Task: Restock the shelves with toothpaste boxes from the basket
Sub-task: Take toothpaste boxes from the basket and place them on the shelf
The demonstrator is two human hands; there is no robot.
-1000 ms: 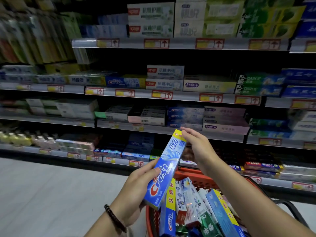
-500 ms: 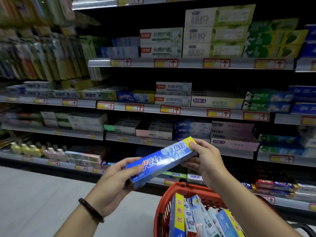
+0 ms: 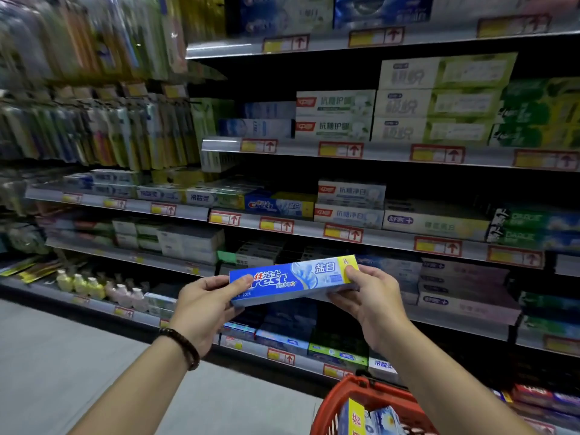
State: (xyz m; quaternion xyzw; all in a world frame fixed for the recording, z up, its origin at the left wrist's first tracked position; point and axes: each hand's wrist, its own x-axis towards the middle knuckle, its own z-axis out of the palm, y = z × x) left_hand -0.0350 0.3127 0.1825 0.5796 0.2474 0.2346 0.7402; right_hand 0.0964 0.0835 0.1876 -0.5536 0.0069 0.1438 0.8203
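Head view shows a blue Crest toothpaste box [image 3: 295, 277] held in the air in front of the shelves, one end in each hand. The left hand [image 3: 204, 309] grips the blue end with the thumb on the printed face. The right hand [image 3: 370, 296] pinches the yellow-tipped end, fingers curled under it. The box's long axis runs left to right, nearly level, with the right end a touch higher.

A matching Crest box [image 3: 279, 205] lies on the shelf [image 3: 389, 238] one tier above the hands, almost straight over the held box and a little toward the left hand's side. It lies lengthwise along the shelf edge, so the held box is already parallel to it and probably needs a lift and a push forward, not a turn. Blur makes it hard to tell how much room is free there. The red basket [image 3: 376, 394] sits low under the right forearm, more boxes inside.
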